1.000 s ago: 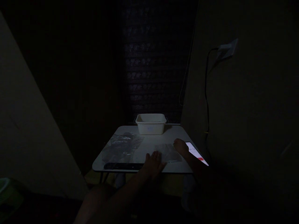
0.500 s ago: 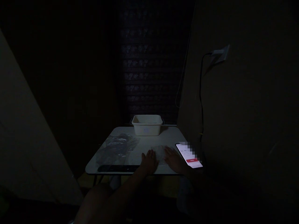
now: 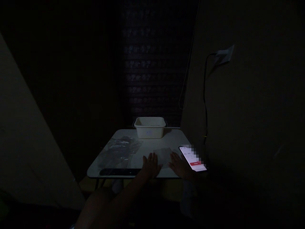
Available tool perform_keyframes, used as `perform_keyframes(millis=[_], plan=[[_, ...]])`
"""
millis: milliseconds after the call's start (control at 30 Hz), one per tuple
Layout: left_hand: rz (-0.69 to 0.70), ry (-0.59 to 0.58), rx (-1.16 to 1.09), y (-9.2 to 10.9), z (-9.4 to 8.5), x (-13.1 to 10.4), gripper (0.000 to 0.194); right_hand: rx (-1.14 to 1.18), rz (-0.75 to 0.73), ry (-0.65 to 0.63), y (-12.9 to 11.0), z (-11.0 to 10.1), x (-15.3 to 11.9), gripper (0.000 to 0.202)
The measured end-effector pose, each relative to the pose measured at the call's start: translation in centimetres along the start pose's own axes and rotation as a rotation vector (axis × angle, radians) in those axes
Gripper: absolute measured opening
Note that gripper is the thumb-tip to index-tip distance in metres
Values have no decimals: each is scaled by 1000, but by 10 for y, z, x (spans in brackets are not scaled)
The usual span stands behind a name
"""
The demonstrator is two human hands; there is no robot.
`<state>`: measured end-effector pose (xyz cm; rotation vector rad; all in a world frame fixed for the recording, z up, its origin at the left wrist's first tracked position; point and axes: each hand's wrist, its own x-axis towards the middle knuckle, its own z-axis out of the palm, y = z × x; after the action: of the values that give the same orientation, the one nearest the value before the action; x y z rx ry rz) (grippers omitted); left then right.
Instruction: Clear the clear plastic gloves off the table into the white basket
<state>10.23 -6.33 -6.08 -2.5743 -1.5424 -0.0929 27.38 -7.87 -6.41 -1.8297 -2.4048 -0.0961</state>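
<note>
Flatly outspread, the left hand point(image 3: 151, 164) and right hand point(image 3: 179, 165) are laid either side of a clear plastic bag point(image 3: 164, 156).

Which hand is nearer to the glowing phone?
Right. The right hand is just left of the phone; the left hand is farther left, across the small clear plastic piece.

A dark blind point(image 3: 154, 73) hangs at twelve o'clock, a wall outlet point(image 3: 226, 54) trails a black cord point(image 3: 205, 95) at two, and a phone point(image 3: 192, 158) glows at four.
</note>
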Motion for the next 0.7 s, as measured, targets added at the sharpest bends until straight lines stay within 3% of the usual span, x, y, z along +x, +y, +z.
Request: perform_keyframes(millis=[333,567,700], plan=[[-30,3,15,-10,-3,-7,59,18,-10,-18,-12,-2,7,60],[-25,-73,32,-32,-10,-14,55,4,-36,-21,-29,-2,14,57],[-105,-68,65,-45,-13,-15,52,-6,-37,18,-36,-2,13,56]])
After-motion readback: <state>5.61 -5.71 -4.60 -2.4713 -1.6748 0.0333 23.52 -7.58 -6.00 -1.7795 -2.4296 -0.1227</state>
